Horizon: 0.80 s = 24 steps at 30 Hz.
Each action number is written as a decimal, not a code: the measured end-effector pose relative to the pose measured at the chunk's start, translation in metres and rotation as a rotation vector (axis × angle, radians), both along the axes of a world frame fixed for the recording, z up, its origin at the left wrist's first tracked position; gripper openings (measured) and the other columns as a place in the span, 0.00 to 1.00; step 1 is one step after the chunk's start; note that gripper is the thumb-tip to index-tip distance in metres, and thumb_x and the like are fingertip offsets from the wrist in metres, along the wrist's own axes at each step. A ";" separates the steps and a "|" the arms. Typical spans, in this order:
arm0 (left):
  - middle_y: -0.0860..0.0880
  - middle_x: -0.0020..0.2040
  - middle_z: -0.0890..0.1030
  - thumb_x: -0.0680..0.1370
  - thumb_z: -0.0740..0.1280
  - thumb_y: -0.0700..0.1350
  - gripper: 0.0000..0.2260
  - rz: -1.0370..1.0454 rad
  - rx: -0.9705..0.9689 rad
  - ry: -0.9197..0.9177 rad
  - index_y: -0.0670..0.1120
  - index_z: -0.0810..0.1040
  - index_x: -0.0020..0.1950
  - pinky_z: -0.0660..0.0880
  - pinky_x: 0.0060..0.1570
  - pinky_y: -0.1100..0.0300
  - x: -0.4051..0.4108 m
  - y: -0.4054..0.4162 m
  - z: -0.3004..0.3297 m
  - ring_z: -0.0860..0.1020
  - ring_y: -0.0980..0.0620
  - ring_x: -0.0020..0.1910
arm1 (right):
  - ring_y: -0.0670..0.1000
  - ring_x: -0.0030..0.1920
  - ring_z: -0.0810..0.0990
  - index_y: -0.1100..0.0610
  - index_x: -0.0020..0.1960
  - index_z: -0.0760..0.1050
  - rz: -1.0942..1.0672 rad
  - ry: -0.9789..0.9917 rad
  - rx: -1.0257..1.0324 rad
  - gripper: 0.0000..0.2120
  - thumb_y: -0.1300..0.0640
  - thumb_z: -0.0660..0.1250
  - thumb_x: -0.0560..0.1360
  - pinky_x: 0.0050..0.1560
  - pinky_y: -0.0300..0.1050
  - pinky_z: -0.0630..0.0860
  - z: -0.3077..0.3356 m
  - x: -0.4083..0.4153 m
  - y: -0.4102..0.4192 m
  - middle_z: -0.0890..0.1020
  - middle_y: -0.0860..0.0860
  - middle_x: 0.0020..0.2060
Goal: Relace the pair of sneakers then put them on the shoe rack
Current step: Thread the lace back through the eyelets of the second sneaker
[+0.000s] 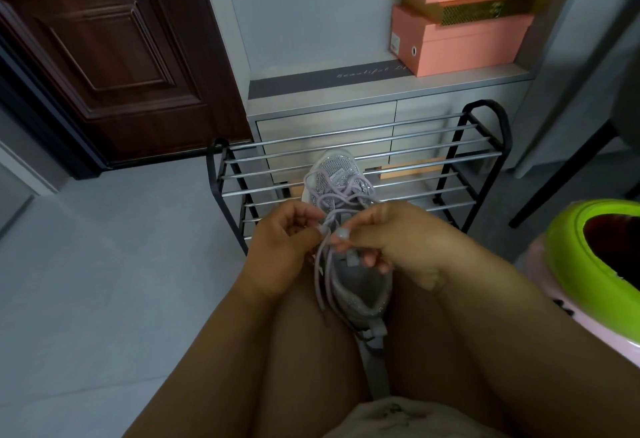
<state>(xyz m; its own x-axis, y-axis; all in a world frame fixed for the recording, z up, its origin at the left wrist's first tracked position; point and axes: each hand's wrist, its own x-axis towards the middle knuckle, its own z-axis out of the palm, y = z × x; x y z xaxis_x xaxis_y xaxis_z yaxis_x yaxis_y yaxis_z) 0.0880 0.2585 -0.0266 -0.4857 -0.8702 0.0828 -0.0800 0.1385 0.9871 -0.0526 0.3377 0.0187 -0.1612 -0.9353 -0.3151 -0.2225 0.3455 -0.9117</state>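
A grey glittery sneaker (360, 285) rests between my knees, toe pointing away toward the shoe rack (363, 160). Its lilac lace (341, 191) loops loosely over the tongue, and two loose ends hang down the left side. My left hand (280, 247) pinches a lace strand near the upper eyelets. My right hand (391, 240) pinches another lace strand opposite it, with its lower fingers curled over the shoe's collar. Only one sneaker of the pair is in view.
The black-framed rack with metal rods stands on the grey floor in front of a grey cabinet (325, 119). Pink shoe boxes (464, 42) are stacked on the cabinet. A dark wooden door (110, 56) is at left. A green and pink seat (595, 264) sits at right.
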 end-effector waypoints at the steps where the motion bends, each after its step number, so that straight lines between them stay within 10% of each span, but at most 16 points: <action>1: 0.44 0.39 0.79 0.74 0.67 0.32 0.05 -0.001 -0.003 0.000 0.39 0.78 0.47 0.75 0.32 0.65 0.000 0.000 0.000 0.77 0.54 0.34 | 0.45 0.28 0.72 0.56 0.43 0.81 0.008 -0.014 -0.004 0.05 0.56 0.67 0.75 0.25 0.35 0.67 0.002 0.000 0.000 0.81 0.57 0.37; 5: 0.44 0.39 0.79 0.74 0.67 0.32 0.06 0.004 -0.006 -0.001 0.41 0.78 0.47 0.74 0.32 0.64 -0.002 0.000 0.000 0.77 0.53 0.34 | 0.39 0.24 0.75 0.57 0.48 0.79 0.119 0.227 0.042 0.11 0.50 0.65 0.76 0.25 0.31 0.72 -0.004 0.007 0.002 0.78 0.51 0.31; 20: 0.45 0.38 0.78 0.74 0.69 0.33 0.05 0.012 -0.035 0.015 0.43 0.78 0.44 0.73 0.31 0.65 -0.002 0.000 -0.003 0.75 0.56 0.31 | 0.47 0.21 0.73 0.59 0.44 0.71 -0.147 -0.194 0.050 0.07 0.63 0.58 0.79 0.22 0.38 0.71 -0.015 0.002 -0.007 0.79 0.55 0.38; 24: 0.40 0.43 0.78 0.75 0.66 0.33 0.06 -0.058 -0.107 0.013 0.43 0.79 0.48 0.72 0.34 0.68 -0.002 0.001 -0.002 0.76 0.59 0.34 | 0.46 0.21 0.72 0.54 0.42 0.70 -0.097 0.071 0.075 0.09 0.59 0.56 0.80 0.21 0.37 0.68 -0.023 0.003 -0.010 0.79 0.52 0.37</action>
<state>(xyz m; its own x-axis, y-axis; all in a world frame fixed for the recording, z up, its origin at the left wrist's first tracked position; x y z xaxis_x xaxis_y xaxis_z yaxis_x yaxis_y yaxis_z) 0.0858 0.2591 -0.0281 -0.5333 -0.8265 0.1804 -0.0563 0.2475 0.9673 -0.0494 0.3279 -0.0042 -0.2739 -0.8887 -0.3677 -0.2478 0.4346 -0.8658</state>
